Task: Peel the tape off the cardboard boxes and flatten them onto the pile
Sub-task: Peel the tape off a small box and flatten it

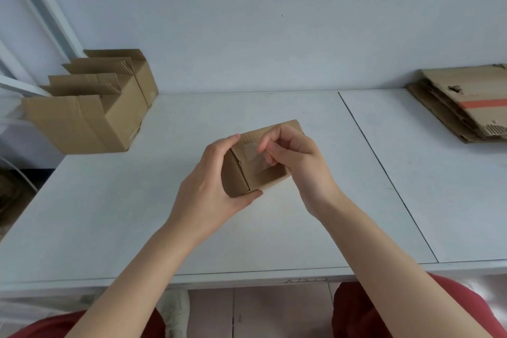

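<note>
A small brown cardboard box (238, 173) is held above the middle of the white table (274, 228). My left hand (211, 184) grips its left end, thumb under the near edge and fingers over the top. A strip of clear tape (255, 158) runs across the box's upper face. My right hand (293, 162) pinches that tape between thumb and fingertips, and part of the strip looks lifted off the cardboard. The box's right side is hidden behind my right hand. A pile of flattened cardboard (466, 107) lies at the table's far right.
Several open cardboard boxes (90, 107) stand in a row at the table's far left corner, against the wall. A dark seam (384, 170) divides the tabletop right of centre. The table's near edge runs just above my red-clad knees.
</note>
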